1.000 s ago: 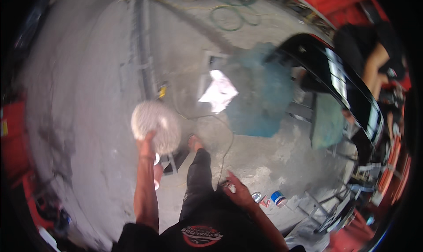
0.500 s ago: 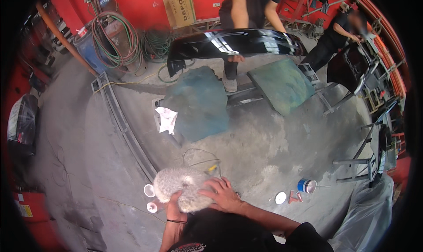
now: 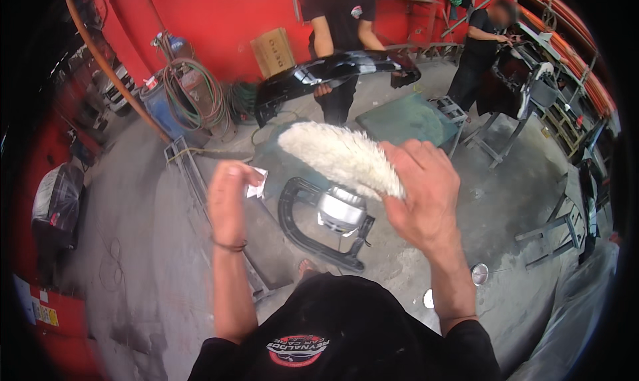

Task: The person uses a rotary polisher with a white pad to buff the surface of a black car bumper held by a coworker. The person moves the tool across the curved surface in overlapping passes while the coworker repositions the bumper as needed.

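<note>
Clearly, the right hand (image 3: 426,191) is the nearer one: its fingers are clamped over the right-hand edge of a fluffy white wool polishing pad (image 3: 333,156), which lies directly to that hand's left. The pad is tilted, and its long axis as seen here runs from the upper left down to the right hand. The left hand (image 3: 229,188) stands apart from it — raised, loosely curled, with nothing visible in its fingers — so from there the pad lies off to the right and slightly farther out. Below and left of the right hand is the power polisher's silver head (image 3: 341,211), just under the pad and apparently joined to it; a black loop handle (image 3: 289,221) bows out toward the left hand.

As for markings, the black T-shirt (image 3: 373,328) between the two forearms carries a round red-and-white emblem (image 3: 297,350) with curved lettering. Well beyond the left hand, a cardboard box (image 3: 273,51) has dark capitals on its face. Far left of that hand, nearer the body, a yellow label (image 3: 45,314) bears print too small to read.
</note>
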Motion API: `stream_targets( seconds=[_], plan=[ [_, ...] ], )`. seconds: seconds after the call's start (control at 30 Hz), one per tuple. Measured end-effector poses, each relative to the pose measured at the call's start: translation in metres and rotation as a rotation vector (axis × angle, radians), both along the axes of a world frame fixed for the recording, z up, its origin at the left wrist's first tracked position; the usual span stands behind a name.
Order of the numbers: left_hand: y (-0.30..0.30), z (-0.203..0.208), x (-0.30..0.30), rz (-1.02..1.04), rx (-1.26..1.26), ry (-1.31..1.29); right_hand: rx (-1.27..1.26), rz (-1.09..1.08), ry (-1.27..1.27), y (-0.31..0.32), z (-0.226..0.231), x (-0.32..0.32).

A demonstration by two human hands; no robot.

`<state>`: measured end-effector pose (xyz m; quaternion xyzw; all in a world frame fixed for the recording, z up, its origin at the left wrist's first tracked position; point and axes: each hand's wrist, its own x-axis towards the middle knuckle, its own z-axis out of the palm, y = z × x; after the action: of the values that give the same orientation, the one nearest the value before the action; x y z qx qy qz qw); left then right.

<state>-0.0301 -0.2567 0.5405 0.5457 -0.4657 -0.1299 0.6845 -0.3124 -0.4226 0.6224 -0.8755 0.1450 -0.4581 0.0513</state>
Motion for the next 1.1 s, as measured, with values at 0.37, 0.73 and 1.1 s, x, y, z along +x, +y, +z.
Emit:
stream_targets(
  seconds=[0.37,0.73,1.1],
  plan=[
    [-0.038,-0.072,-0.140,0.103,-0.132,-1.024,-0.086,-0.228,0.216,-0.010,-0.003,-0.075],
    [-0.079,-0.038,-0.206,-0.668,0.032,-0.788,0.665,-0.254,0.246,-0.092,-0.048,-0.137],
    [-0.071,-0.071,-0.160,-0.497,0.493,-0.551,0.721,-0.281,0.175,-0.099,-0.209,-0.099]
  ],
)
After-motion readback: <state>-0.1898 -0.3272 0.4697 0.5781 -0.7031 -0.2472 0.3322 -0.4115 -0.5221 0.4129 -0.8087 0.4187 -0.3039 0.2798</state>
